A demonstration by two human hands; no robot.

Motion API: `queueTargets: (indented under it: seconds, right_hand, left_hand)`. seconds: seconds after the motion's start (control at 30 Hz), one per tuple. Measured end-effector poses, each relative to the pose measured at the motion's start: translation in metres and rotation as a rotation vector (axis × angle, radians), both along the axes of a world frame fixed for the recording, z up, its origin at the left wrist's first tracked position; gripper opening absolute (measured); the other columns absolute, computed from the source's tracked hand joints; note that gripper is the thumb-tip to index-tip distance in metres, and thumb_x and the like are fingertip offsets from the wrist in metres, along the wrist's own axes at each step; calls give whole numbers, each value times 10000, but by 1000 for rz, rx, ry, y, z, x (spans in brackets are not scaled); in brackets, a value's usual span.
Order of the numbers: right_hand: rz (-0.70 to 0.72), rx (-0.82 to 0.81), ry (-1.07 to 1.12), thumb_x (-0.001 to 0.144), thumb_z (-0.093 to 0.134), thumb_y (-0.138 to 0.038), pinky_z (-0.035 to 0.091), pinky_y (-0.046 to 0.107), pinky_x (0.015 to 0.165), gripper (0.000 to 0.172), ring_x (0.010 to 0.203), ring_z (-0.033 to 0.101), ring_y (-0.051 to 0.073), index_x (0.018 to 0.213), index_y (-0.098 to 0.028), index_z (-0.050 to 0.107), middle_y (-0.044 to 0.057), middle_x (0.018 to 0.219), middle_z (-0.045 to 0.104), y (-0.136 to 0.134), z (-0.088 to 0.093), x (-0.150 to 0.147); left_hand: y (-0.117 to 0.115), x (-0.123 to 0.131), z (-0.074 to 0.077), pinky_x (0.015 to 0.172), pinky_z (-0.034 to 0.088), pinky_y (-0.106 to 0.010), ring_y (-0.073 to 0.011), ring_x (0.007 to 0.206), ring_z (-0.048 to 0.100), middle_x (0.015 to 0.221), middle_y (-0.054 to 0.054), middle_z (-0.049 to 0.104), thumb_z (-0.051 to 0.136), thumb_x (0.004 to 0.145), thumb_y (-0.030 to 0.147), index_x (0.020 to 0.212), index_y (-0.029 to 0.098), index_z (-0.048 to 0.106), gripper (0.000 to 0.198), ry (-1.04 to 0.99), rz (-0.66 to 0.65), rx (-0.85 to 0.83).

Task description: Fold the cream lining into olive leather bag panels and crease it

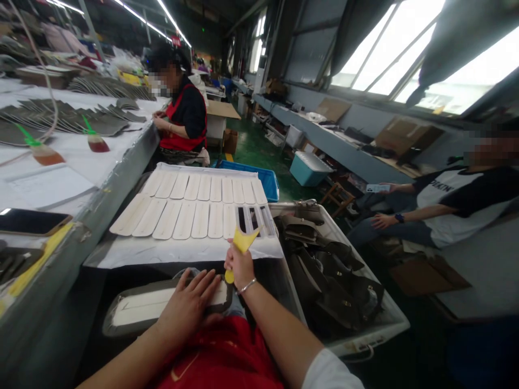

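My left hand (190, 297) lies flat, fingers spread, on a long cream panel (141, 307) with a dark grey-green border, resting over my lap. A yellow scraper (244, 239) with a flared, notched blade is gripped in my right hand (242, 266), its blade pointing up and away from me. Just beyond both hands, a white-covered board (190, 258) carries two rows of cream rounded strips (201, 219). At the right end of the near row, dark gaps and pale bars show in place of strips.
On my right stands a white crate (389, 324) full of dark bag pieces (324, 275). The left worktable holds glue bottles (97, 142), a phone (34, 222) and stacked grey pieces (73, 116). One person (184, 113) works ahead; another (458, 200) sits at right.
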State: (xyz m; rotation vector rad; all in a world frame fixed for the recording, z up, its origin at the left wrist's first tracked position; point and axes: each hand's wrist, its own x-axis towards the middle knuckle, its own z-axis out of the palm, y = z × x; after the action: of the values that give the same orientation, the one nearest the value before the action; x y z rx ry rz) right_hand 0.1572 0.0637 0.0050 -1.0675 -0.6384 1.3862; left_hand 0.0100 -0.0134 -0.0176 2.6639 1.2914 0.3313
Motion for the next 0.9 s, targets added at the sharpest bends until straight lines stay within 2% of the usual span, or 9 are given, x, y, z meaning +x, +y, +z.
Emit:
queueTargets:
  seconds: [0.13,0.27,0.37,0.5,0.7,0.9]
  right_hand:
    - [-46,20,24,681,612,-351,330,178,373,369,382,346,46,983,-159,521,-103,531,434,-12,9,39]
    - [-74,6,19,659,646,-296,340,187,379,353,382,349,52,955,-145,527,-103,514,429,-39,6,56]
    - [-103,31,108,712,619,-316,311,176,382,325,383,305,41,983,-166,521,-107,524,402,-61,4,42]
    - [-124,45,156,742,615,-341,284,177,370,346,377,252,40,1032,-185,511,-112,520,374,-76,2,14]
    - [-150,26,64,771,590,-404,236,175,359,369,380,229,45,1048,-179,492,-115,503,339,-72,-5,-3]
    - [-208,37,3,765,593,-455,230,170,374,401,403,249,45,1041,-180,495,-107,528,333,-73,-2,-8]
  left_hand:
    - [-7,3,0,1033,20,-606,-361,1236,379,1388,-131,392,573,749,514,1368,238,330,721,6,46,44]
    - [-8,8,7,1020,107,-605,-361,1241,373,1385,-129,396,595,732,465,1344,231,379,689,53,109,-52]
    - [-5,8,11,1018,169,-574,-343,1262,344,1414,-86,359,615,698,475,1353,257,356,737,67,135,-150]
    - [1,5,8,1037,180,-512,-302,1260,348,1426,-54,348,648,651,515,1362,273,331,815,67,139,-172]
    - [4,3,4,1032,184,-483,-291,1253,346,1428,-52,348,628,664,548,1366,283,322,810,63,123,-162]
    - [5,4,7,1027,190,-484,-294,1237,365,1411,-60,377,653,650,526,1361,277,332,819,47,133,-164]
